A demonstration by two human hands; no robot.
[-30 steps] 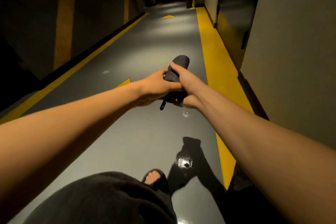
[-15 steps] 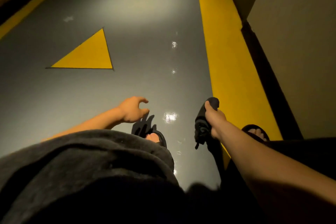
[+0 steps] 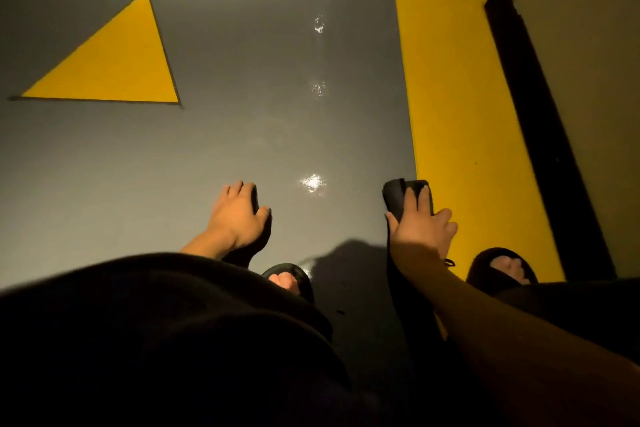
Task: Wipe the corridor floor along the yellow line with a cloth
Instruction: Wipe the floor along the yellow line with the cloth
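Wiping barely begun. Right hand (image 3: 420, 229) presses the dark cloth (image 3: 398, 196) to the grey floor (image 3: 242, 135) beside the yellow line (image 3: 460, 107); left hand (image 3: 239, 215) loosely spread, empty. Wet spots (image 3: 313, 182) remain ahead.

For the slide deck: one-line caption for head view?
Right hand holds dark cloth beside yellow line; left hand empty.

Readable text: none was visible anywhere.
Floor sign: a yellow triangle (image 3: 114, 62) was painted on the grey floor (image 3: 259, 135).
Floor marking: a yellow line (image 3: 460, 97) ran beside the wall.
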